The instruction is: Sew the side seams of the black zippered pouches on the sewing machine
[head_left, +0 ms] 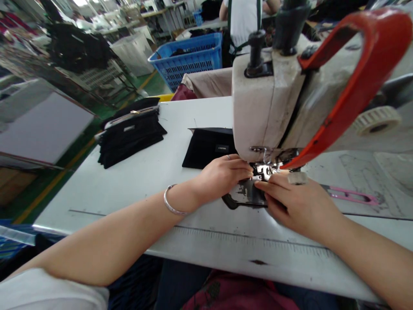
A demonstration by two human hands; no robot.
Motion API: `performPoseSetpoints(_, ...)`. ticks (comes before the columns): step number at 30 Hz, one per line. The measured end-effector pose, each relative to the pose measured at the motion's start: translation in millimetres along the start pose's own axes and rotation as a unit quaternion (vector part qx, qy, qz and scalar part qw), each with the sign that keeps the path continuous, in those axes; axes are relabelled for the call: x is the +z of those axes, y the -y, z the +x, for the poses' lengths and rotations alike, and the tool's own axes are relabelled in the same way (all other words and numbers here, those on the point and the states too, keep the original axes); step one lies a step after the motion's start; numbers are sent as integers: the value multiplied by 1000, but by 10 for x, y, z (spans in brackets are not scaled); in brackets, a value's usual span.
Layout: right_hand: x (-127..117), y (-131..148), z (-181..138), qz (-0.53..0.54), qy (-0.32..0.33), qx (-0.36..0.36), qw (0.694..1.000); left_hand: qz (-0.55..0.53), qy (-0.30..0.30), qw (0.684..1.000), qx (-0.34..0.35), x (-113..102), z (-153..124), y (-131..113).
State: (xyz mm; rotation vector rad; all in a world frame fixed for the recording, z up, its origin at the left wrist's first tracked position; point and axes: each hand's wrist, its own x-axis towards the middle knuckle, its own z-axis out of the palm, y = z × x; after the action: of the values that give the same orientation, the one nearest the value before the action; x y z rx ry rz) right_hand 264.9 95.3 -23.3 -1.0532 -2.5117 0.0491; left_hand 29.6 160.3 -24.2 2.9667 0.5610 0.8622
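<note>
A black fabric piece [206, 148] with a small label lies flat on the sewing table, its right end running in under the head of the sewing machine [254, 107]. My left hand [226, 174] has its fingers closed on the near edge of this piece, just left of the presser foot [265, 171]. Across the foot, my right hand [297, 202] rests with bent fingers drawn together, fingertips close to the metal plate [248, 193]. Whatever lies under those right fingertips is hidden.
A pile of black fabric pieces [132, 133] lies on the left of the white table [129, 189]. Pink thread snips [353, 196] lie right of my right hand. A red lever [351, 94] juts over the machine. Beyond stand a blue basket [190, 56] and another person [243, 21].
</note>
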Motion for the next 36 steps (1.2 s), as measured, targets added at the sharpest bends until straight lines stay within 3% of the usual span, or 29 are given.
performPoseSetpoints(6, 21, -14, -2, -5, -10, -4, 1000, -6, -2, 999, -51, 90, -20, 100)
performPoseSetpoints(15, 18, -18, 2, 2, -1, 1, 1000, -1, -37, 998, -45, 65, 1, 62)
performPoseSetpoints(22, 2, -2, 15, -5, -6, 3, 1000, 0, -27, 998, -60, 76, -17, 75)
performPoseSetpoints(26, -2, -5, 10, -4, -2, 4, 1000, 11, 18, 996, -91, 30, 28, 8)
performPoseSetpoints(30, -11, -21, -24, 17, 3, 5, 1000, 20, 125, 984, -128, -176, 167, -112)
performPoseSetpoints(33, -15, -44, -55, 34, -12, 2, 999, -6, 188, 976, -112, -325, 210, -104)
performPoseSetpoints(36, -6, -66, -81, 38, -16, -7, 999, -38, 193, 977, -85, -365, 126, -60)
